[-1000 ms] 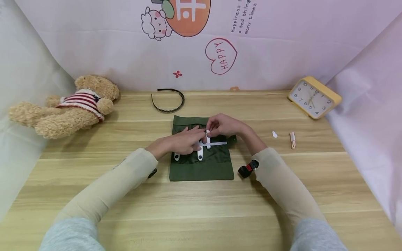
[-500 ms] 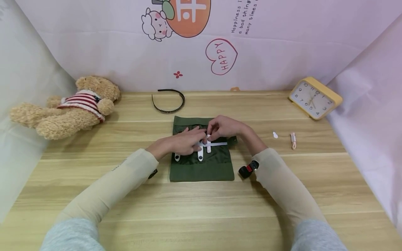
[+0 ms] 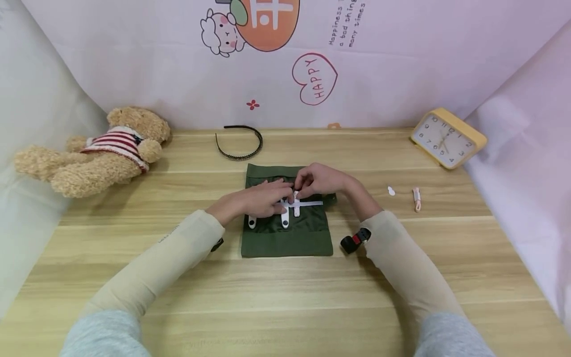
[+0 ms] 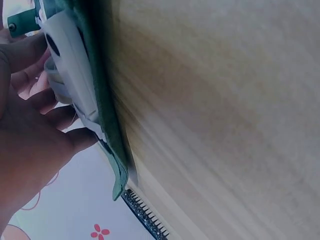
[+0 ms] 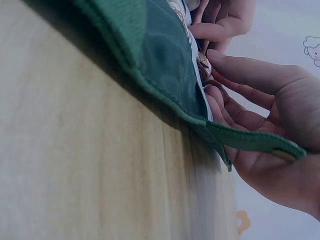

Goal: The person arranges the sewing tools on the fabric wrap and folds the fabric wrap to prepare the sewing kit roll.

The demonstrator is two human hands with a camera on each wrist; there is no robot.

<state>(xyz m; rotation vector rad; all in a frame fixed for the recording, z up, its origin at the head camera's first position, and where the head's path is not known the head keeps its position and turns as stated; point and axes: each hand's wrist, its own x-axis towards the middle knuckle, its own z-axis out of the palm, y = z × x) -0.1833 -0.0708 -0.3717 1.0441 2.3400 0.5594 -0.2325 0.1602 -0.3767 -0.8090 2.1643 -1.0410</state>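
A dark green fabric pouch (image 3: pixel 285 245) lies spread flat, with a white elastic band (image 3: pixel 312 203) across it. My right hand (image 3: pixel 322 178) pinches the upper end of a slim white patterned strip-like item (image 3: pixel 297 210), which lies across the band. Its exact kind is too small to tell. My left hand (image 3: pixel 266 199) rests on the pouch with fingers spread, touching around the band beside that item. Beneath it a white tool with a black dot (image 3: pixel 285 220) is partly covered, as is a similar white tool (image 3: pixel 252 221) further left. In the left wrist view, fingers (image 4: pixel 62 117) lie along a white tool (image 4: pixel 72 60).
A black headband (image 3: pixel 241 157) lies behind the pouch. At the left is a teddy bear (image 3: pixel 95 176); a yellow clock (image 3: pixel 446 139) stands back right. A small white piece (image 3: pixel 391 191) and a pink bundled cord (image 3: pixel 417 199) lie to the right.
The slim white item has shifted slightly toward me across the band, and its patterned face now shows. Both hands stay at nearly the same place.
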